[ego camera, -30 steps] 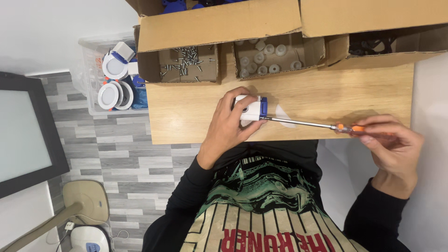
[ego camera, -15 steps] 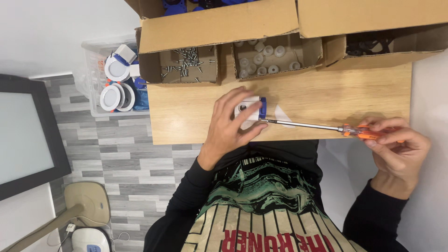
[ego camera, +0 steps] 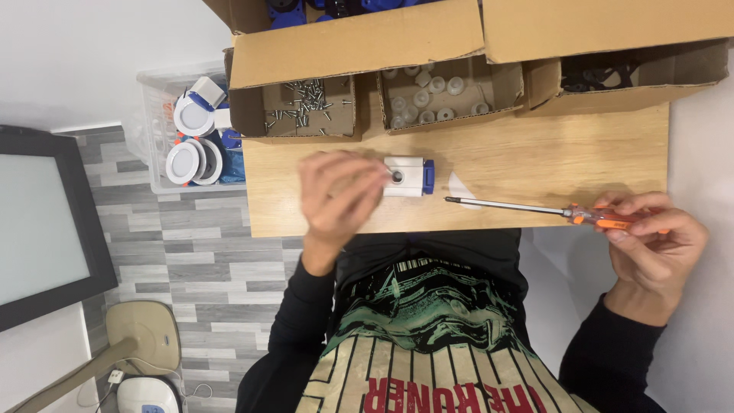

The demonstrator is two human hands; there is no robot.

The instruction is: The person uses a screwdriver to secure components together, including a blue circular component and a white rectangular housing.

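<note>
1. Since the earlier frames, the screwdriver [ego camera: 535, 208] had drawn back to the right, its tip no longer at the white and blue fitting [ego camera: 407, 177] but well apart from it, and the left hand [ego camera: 336, 195] had loosened from a full wrap to a fingertip touch.
2. At left of centre, the left hand lay spread and blurred on the wooden table [ego camera: 535, 157], fingers half open, their tips touching the fitting's left end rather than gripping it.
3. Just right of that hand, the fitting lay on its side on the table, below the cardboard box of screws [ego camera: 306, 107].
4. At the right edge, the right hand [ego camera: 650, 245] was closed round the screwdriver's orange handle, the shaft pointing left toward the fitting.
5. With so light a hold, the fitting could roll or slide if nudged by the tip; the long shaft could also slip off a small screw head if brought in at a slant.
</note>
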